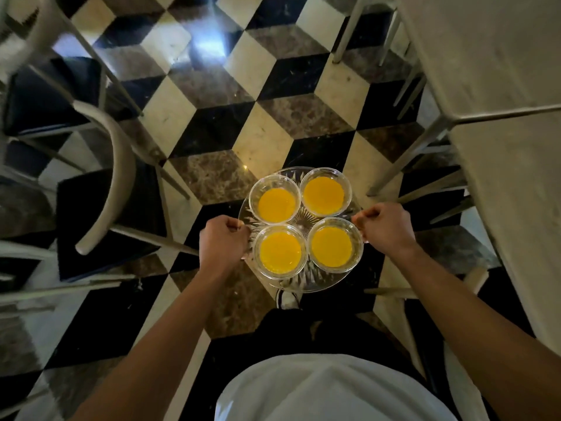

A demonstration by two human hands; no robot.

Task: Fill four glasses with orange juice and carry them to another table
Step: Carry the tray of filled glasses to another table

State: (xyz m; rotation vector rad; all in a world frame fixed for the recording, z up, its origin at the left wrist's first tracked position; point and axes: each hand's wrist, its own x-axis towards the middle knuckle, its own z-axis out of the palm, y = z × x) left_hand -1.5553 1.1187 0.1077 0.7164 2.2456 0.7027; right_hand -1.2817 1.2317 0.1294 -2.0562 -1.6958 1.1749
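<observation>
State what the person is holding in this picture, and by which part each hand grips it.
A clear glass tray bearing four glasses of orange juice. The left hand grips its left rim, the right hand its right rim.

Open lane of black, cream and brown checkered marble floor (212, 95) straight ahead of both hands. Beyond the left hand (223, 240): grey metal chairs with dark seat cushions (100, 208). Beyond the right hand (387, 227): pale stone-topped table (498, 95), its metal legs crowding that side.
</observation>
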